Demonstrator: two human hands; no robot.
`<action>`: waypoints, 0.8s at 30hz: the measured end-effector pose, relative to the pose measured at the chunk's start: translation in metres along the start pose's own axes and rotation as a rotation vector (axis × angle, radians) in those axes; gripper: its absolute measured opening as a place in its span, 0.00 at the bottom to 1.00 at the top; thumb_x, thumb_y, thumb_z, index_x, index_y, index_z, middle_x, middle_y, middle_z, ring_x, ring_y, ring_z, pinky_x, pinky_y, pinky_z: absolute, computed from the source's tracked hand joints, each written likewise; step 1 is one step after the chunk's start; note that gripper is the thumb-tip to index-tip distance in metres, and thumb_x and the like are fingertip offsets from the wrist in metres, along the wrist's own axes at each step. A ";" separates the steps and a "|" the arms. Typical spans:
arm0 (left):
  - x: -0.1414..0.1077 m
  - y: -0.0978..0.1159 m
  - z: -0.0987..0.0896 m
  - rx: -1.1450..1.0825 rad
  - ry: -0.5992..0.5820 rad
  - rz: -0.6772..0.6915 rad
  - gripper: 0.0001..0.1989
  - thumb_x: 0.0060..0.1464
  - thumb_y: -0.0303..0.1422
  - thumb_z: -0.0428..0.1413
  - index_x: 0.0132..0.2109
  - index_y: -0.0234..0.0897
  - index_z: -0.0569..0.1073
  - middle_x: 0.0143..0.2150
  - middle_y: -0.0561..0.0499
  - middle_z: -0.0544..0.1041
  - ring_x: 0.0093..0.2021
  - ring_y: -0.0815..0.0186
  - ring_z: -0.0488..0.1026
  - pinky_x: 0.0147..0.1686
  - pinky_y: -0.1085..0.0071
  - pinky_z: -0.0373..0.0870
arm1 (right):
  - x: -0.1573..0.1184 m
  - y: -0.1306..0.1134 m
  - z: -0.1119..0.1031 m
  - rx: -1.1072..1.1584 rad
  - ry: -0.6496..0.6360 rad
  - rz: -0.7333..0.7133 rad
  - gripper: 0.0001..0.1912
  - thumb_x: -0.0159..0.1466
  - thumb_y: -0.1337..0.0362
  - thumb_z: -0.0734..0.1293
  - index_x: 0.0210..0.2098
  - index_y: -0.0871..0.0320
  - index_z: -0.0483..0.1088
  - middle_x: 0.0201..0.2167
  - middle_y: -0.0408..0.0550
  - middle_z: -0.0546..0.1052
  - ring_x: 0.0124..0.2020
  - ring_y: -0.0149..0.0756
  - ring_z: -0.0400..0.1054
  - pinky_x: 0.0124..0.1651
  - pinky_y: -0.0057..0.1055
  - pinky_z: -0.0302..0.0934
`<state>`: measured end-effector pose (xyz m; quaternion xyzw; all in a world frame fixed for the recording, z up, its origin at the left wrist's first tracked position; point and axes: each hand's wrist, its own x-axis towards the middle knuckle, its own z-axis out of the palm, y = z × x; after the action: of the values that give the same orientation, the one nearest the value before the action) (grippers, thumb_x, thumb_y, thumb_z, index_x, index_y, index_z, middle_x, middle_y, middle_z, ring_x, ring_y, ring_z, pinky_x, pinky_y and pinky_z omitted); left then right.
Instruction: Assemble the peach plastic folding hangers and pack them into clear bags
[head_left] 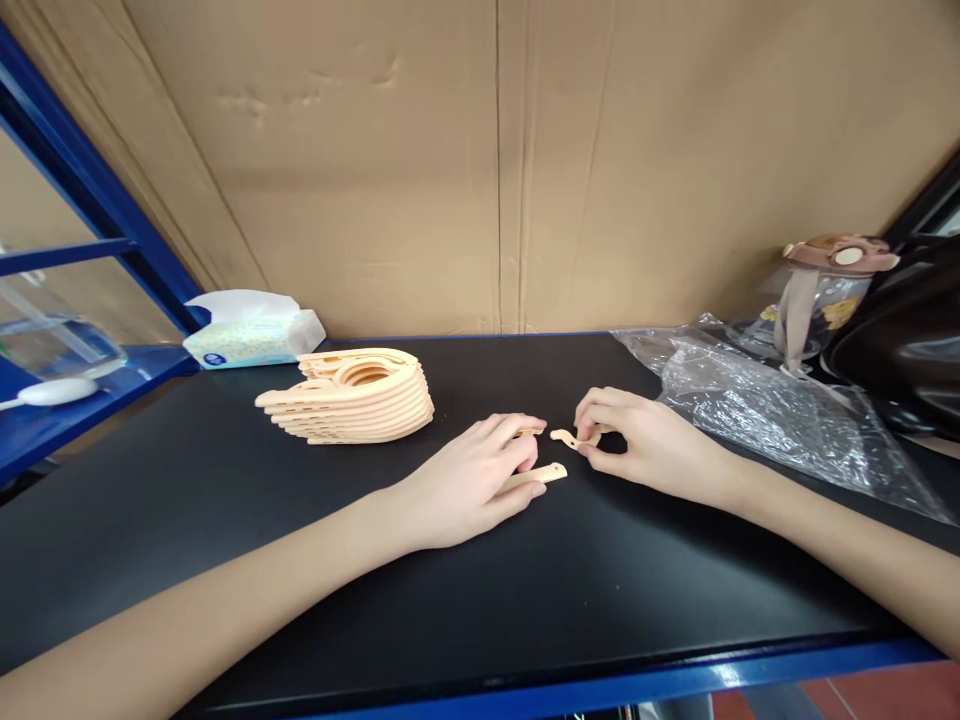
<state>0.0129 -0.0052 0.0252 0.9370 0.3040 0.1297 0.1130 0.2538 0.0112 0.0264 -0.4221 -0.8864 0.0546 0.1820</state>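
My left hand (480, 480) rests low over the black tabletop, fingers curled around a pale, beige flat strip (553, 473) whose holed end sticks out past the thumb. Another bit of beige material shows under its fingertips. Facing it, my right hand (634, 440) pinches a small curved beige piece (564, 438) between thumb and fingers; its rounded tip points toward my left hand. The two hands are apart. Left of them sits a stack of several curved beige pieces (360, 400) with a round opening.
A tissue pack (251, 335) lies behind the stack. Clear plastic film (750, 400) spreads at the right, beside a bottle with a brown lid (840, 255) and a dark, shiny bag (907, 340). A white spoon (60, 391) lies on the blue shelf (142, 385) at left.
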 end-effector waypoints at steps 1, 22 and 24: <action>0.000 0.000 0.001 -0.005 0.002 -0.011 0.09 0.65 0.36 0.46 0.36 0.38 0.64 0.60 0.43 0.63 0.60 0.58 0.61 0.55 0.59 0.62 | 0.000 0.000 0.002 0.015 0.007 -0.016 0.05 0.62 0.67 0.62 0.29 0.56 0.66 0.36 0.44 0.73 0.35 0.34 0.67 0.39 0.32 0.62; 0.000 -0.002 0.004 -0.020 0.046 -0.009 0.07 0.63 0.36 0.48 0.41 0.38 0.66 0.60 0.45 0.63 0.60 0.58 0.60 0.56 0.59 0.62 | -0.003 0.000 0.009 -0.055 0.160 -0.200 0.09 0.69 0.66 0.55 0.33 0.58 0.62 0.31 0.47 0.70 0.32 0.34 0.64 0.36 0.31 0.60; 0.000 -0.001 0.004 -0.024 0.050 0.008 0.08 0.64 0.35 0.47 0.47 0.38 0.67 0.59 0.45 0.64 0.59 0.59 0.61 0.57 0.61 0.62 | -0.005 0.000 0.008 0.002 0.175 -0.167 0.09 0.70 0.64 0.53 0.34 0.57 0.60 0.30 0.45 0.69 0.30 0.32 0.63 0.33 0.29 0.59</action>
<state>0.0140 -0.0046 0.0208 0.9331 0.3017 0.1574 0.1162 0.2538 0.0073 0.0176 -0.3496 -0.8992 0.0033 0.2631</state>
